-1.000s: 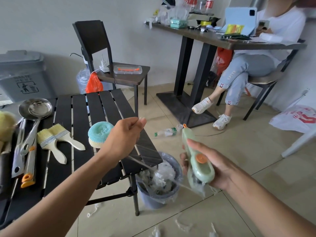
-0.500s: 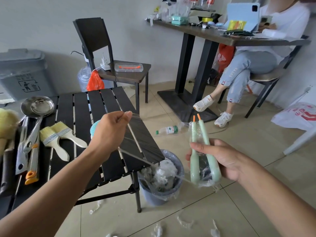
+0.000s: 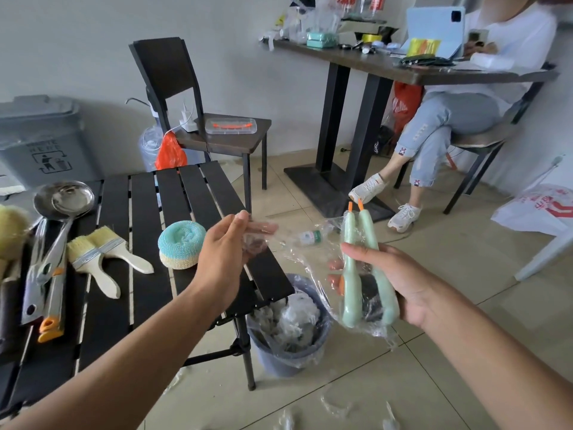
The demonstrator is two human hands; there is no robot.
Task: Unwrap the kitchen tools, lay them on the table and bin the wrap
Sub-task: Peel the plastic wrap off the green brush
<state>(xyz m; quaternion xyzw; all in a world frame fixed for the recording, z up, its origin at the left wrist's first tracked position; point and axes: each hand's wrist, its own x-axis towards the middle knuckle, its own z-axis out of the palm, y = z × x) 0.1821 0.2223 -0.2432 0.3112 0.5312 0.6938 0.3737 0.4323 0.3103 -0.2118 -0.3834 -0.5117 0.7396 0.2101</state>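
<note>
My right hand (image 3: 393, 280) grips a pale green two-armed kitchen tool (image 3: 356, 268) with orange tips, held upright over the floor. Clear plastic wrap (image 3: 297, 252) still clings round its lower part and stretches left to my left hand (image 3: 223, 259), which pinches the loose end above the black slatted table's (image 3: 192, 200) right edge. Below, between my hands, stands a grey bin (image 3: 288, 358) stuffed with crumpled wrap. On the table lie a teal and yellow scourer (image 3: 181, 243), two pastry brushes (image 3: 99, 256), a steel ladle (image 3: 62, 200) and other utensils (image 3: 46, 293).
Behind the table stand a dark chair (image 3: 173, 88) and a large grey lidded bin (image 3: 43, 141). A seated person (image 3: 449, 125) is at a second table (image 3: 403, 69) to the right. A water bottle (image 3: 310, 236) and wrap scraps (image 3: 335, 408) lie on the tiled floor.
My right hand turned the green tool upright so both arms face me. My left hand moved right towards it, and the taut wrap has slackened into a wide loose sheet.
</note>
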